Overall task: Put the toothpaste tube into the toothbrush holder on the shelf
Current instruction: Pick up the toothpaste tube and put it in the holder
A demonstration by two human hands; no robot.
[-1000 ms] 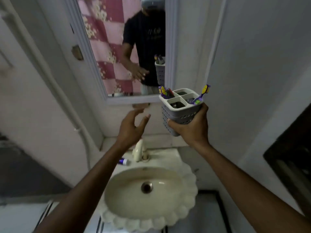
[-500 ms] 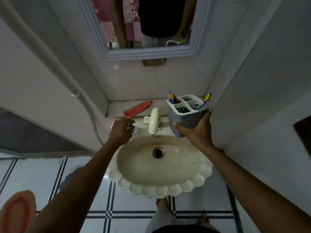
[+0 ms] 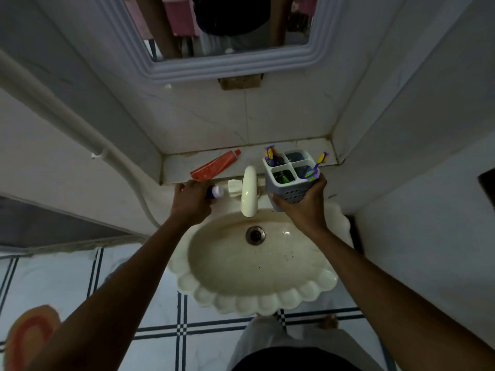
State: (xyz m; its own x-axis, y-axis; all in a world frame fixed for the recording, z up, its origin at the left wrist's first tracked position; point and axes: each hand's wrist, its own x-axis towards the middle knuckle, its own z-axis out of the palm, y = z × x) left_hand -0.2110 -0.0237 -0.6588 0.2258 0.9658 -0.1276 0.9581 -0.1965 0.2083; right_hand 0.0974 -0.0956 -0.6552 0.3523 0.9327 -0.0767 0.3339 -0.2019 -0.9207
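At frame centre, over the sink: left hand closed around a small blue-and-white toothpaste tube; right hand gripping the grey toothbrush holder, lifted off the shelf. Insertion and return to shelf not yet done.

- The view was tilted further down from the mirror toward the sink.
- The left hand, raised and open a second earlier, was lowered to the sink's back rim and closed around the blue-and-white tube.
- The toothbrush holder was brought down beside the tap in the right hand.
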